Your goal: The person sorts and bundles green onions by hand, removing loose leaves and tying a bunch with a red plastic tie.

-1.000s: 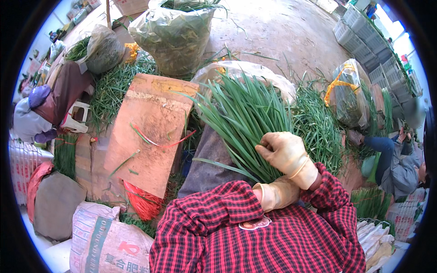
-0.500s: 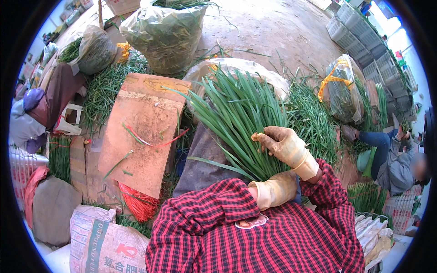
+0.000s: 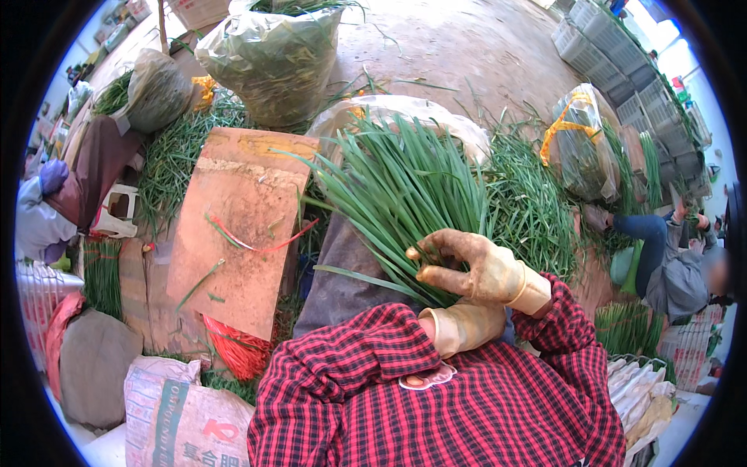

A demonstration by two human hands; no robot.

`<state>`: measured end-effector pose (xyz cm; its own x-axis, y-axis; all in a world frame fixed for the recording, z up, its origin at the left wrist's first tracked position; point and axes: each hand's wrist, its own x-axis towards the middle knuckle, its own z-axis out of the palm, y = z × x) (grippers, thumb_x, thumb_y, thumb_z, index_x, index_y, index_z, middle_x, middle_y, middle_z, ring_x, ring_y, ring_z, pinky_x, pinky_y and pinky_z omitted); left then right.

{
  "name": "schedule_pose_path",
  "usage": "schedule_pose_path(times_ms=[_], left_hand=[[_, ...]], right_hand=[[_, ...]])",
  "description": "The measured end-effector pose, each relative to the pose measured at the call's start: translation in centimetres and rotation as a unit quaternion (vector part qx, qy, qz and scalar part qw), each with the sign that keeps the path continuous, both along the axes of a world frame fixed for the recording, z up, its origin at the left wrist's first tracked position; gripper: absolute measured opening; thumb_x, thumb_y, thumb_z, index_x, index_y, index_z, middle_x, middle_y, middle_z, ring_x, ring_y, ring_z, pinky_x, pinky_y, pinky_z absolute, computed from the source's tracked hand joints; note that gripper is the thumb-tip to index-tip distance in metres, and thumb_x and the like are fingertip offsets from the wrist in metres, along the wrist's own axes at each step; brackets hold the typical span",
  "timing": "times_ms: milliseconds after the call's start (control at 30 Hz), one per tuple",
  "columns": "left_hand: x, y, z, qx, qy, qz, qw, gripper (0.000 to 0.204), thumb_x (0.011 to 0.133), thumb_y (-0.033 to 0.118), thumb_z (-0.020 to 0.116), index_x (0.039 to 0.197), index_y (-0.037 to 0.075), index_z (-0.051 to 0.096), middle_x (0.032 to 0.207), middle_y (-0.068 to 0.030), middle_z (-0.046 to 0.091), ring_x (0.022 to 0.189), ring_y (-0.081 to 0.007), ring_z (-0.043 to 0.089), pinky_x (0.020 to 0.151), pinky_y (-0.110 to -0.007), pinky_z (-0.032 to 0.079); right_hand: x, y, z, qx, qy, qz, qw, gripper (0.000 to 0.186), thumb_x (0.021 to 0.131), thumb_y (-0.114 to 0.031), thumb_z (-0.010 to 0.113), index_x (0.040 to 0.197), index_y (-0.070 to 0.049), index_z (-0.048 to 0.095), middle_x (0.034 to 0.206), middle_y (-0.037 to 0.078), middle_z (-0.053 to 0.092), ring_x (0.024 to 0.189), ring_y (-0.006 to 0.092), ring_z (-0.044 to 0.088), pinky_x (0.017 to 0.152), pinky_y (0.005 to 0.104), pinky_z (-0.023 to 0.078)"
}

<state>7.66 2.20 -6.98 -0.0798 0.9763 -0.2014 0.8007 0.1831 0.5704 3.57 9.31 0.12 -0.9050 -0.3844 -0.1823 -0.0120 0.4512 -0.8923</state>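
Beneath my right hand (image 3: 476, 271), its thumb and fingers curved but parted, from here I see the bunch of green leaves (image 3: 401, 194) fanning forward, its base near my left hand (image 3: 469, 325), whose hidden grip I cannot tell.

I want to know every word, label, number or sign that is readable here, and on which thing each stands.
Pale sack, lower left: lettering on a grey-green band, a red emblem and large dark characters; partly legible, but I do not copy wording.
Checked top: a small pale patch; no words distinguishable.
Elsewhere: any print is too small or blurred to read.
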Motion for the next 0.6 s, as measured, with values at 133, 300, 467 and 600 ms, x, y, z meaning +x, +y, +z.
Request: schedule_pose_path(times_ms=[133,300,467,600], left_hand=[[-0.4,-0.9,0.7,0.039,-0.028,0.003,0.999,0.004,0.081,0.008,0.057,0.084,0.010,0.061,0.079,-0.0023,0.059,0.079,-0.0194,0.060,0.090,-0.032,0.047],[-1.2,-2.2,2.6,0.085,-0.142,0.104,0.981,0.003,0.080,0.006,0.058,0.077,0.007,0.058,0.069,-0.0029,0.057,0.071,-0.0223,0.060,0.090,-0.035,0.047],[-0.6,-2.2,1.1,0.247,0.223,-0.101,0.937,0.005,0.074,0.005,0.060,0.072,0.008,0.056,0.066,-0.0031,0.058,0.068,-0.0224,0.061,0.110,-0.040,0.034],[-0.5,-2.4,1.4,0.320,0.186,-0.062,0.927,0.006,0.072,0.004,0.060,0.071,0.009,0.056,0.065,-0.0018,0.056,0.068,-0.0217,0.060,0.113,-0.044,0.031]], right_hand=[[0.0,0.8,0.8,0.090,0.035,0.094,0.991,0.026,0.091,-0.020,0.064,0.106,0.002,0.062,0.087,0.013,0.069,0.075,0.0231,0.067,0.069,0.0360,0.053],[4.4,5.0,-1.9,-0.257,-0.154,-0.284,0.911,0.023,0.094,-0.021,0.060,0.095,0.002,0.063,0.076,0.005,0.065,0.057,0.0154,0.056,0.050,0.0283,0.044],[12.4,19.2,-7.9,-0.511,-0.126,-0.518,0.674,0.025,0.096,-0.026,0.057,0.096,-0.002,0.065,0.065,-0.001,0.056,0.050,0.0078,0.046,0.047,0.0224,0.038],[15.3,20.0,-11.8,0.523,-0.040,-0.370,0.767,0.049,0.086,-0.026,0.068,0.125,0.001,0.056,0.115,0.022,0.065,0.099,0.0326,0.065,0.083,0.0386,0.053]])
